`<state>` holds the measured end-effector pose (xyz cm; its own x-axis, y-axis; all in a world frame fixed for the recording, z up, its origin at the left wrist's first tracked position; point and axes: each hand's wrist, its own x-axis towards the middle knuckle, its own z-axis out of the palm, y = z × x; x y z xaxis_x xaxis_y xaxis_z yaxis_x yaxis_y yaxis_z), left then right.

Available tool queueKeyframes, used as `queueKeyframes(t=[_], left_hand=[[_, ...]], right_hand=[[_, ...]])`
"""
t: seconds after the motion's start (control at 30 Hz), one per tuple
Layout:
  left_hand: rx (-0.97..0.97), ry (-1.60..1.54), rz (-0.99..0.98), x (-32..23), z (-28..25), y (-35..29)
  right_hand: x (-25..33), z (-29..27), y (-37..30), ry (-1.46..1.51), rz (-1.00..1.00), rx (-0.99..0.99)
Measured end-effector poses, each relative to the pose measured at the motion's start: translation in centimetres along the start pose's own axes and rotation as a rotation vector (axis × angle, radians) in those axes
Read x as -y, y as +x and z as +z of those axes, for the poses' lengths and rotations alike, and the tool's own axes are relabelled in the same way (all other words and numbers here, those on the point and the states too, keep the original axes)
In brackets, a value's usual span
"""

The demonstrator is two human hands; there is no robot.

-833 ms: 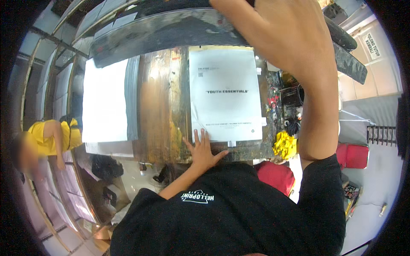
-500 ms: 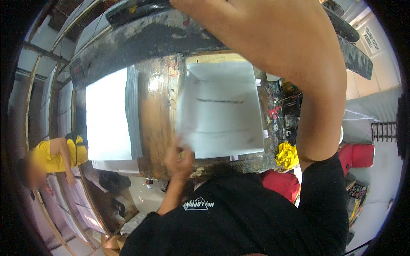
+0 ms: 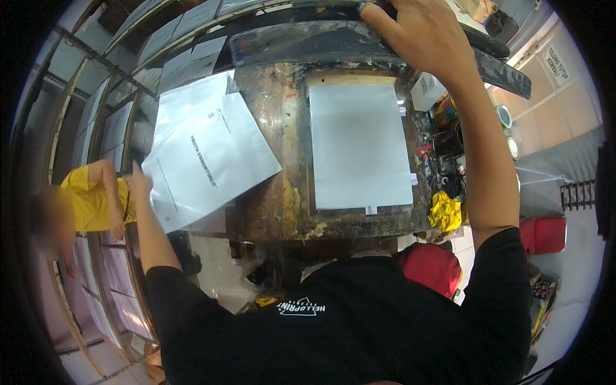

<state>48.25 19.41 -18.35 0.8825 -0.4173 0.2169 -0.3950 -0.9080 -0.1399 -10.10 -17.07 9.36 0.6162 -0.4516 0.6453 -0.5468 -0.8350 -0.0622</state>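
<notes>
At the left end of the table, my left hand [image 3: 140, 186] is closed on the near-left edge of a white sheet [image 3: 221, 144] with dark print on it. That sheet lies tilted over a stack of white sheets [image 3: 183, 102]. At the top of the view, my right hand [image 3: 431, 40] is closed on the raised, ink-stained dark frame [image 3: 308, 42]. A blank white sheet [image 3: 360, 147] lies flat on the board below the frame, with small white tabs along its edges.
The wooden table [image 3: 279, 192] is stained with ink. A crumpled yellow cloth [image 3: 445, 212] lies at its right corner, near cans [image 3: 504, 115] and a white box [image 3: 427, 93]. Racks with sheets stand at left, where a person in a yellow shirt [image 3: 90, 199] is.
My left hand has carried the printed sheet leftward from the board to the stack. A blank sheet now shows on the board. My right hand stays at the raised frame.
</notes>
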Motion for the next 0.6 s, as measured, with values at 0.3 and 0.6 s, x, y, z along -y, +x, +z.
queueKeyframes(t=[0.3, 0.6], left_hand=[[1.224, -2.524, 0.018, -24.4, -19.9, -36.6], [1.581, -1.945, -0.639, -24.9, -0.1, -44.9]], right_hand=[[3.0, 4.3, -15.9, -0.018, -0.109, 0.367], [4.4, 16.8, -39.8, 0.222, 0.065, 0.639]])
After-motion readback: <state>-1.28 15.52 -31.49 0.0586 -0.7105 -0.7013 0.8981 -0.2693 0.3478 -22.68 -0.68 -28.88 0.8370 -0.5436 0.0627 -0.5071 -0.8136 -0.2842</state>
